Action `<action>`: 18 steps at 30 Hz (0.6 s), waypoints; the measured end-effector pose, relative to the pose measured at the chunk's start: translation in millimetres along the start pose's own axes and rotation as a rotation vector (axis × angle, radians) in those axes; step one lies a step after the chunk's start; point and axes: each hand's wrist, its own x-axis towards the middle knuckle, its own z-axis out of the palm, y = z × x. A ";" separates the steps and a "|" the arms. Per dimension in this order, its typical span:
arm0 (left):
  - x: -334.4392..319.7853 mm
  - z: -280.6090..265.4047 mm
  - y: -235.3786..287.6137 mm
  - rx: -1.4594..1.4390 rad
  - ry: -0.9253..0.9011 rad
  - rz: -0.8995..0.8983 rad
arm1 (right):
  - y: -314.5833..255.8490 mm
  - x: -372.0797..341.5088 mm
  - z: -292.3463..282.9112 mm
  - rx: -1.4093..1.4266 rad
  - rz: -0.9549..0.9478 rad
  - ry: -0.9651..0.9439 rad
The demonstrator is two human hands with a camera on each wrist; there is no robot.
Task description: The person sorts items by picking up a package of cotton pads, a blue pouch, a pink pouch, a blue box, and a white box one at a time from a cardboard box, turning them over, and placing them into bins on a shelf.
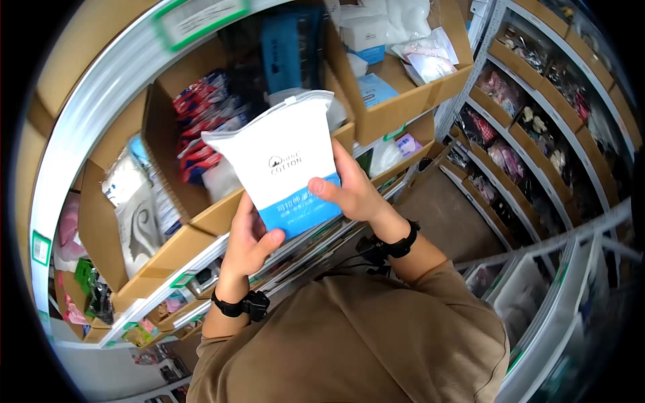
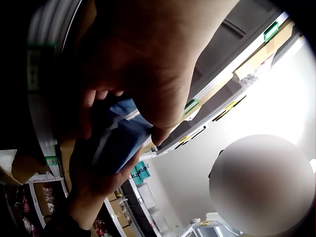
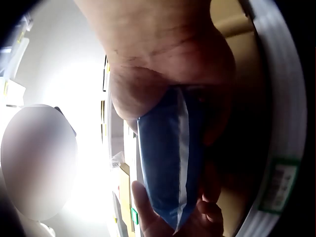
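Observation:
A white and blue zip-top pouch [image 1: 282, 134] printed with the word COTTON is held up in front of the chest, its wide white top tilted toward the shelf. My left hand [image 1: 250, 243] grips its lower left corner, thumb on the blue front and fingers behind. On the other side my right hand [image 1: 354, 189] holds the right edge, its thumb lying over the blue band. The right wrist view shows the blue bottom of the pouch [image 3: 163, 153] from below, with a pale seam running along it. From the left wrist, that blue underside [image 2: 123, 143] appears between both hands.
Close behind the pouch is a cardboard bin [image 1: 201, 218] of red and blue packets [image 1: 201, 127]. Left of it, another box holds white and grey bags [image 1: 138, 221]. An upper right box [image 1: 413, 94] carries more white packs. Shelving with several bins [image 1: 544, 127] runs along the right.

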 end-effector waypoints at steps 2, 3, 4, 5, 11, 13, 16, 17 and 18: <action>21.6 23.3 -12.8 0.081 0.016 0.005 | -5.7 1.8 -37.5 0.032 -0.006 -0.040; 34.5 34.9 -16.5 0.085 0.040 0.004 | -10.3 2.2 -57.3 0.012 -0.004 -0.065; 48.3 47.5 -18.7 0.138 0.008 0.008 | -15.6 4.5 -79.3 -0.008 -0.003 -0.088; 60.1 61.4 -19.7 0.190 -0.023 0.004 | -21.5 7.4 -102.2 0.007 0.009 -0.105; 138.2 139.2 -19.9 0.321 0.008 0.079 | -77.3 57.3 -239.3 -0.160 -0.007 -0.182; 157.1 160.5 -16.5 0.244 0.070 0.025 | -103.7 88.9 -276.1 -0.340 -0.229 -0.142; 191.9 187.4 -10.2 0.249 0.128 0.076 | -144.2 132.8 -300.4 -0.534 -0.266 -0.452; 203.7 191.8 -10.6 0.254 0.142 0.110 | -154.6 146.0 -303.7 -0.650 -0.268 -0.583; 216.9 194.6 -11.2 0.305 0.181 0.143 | -165.9 158.3 -301.7 -0.800 -0.207 -0.676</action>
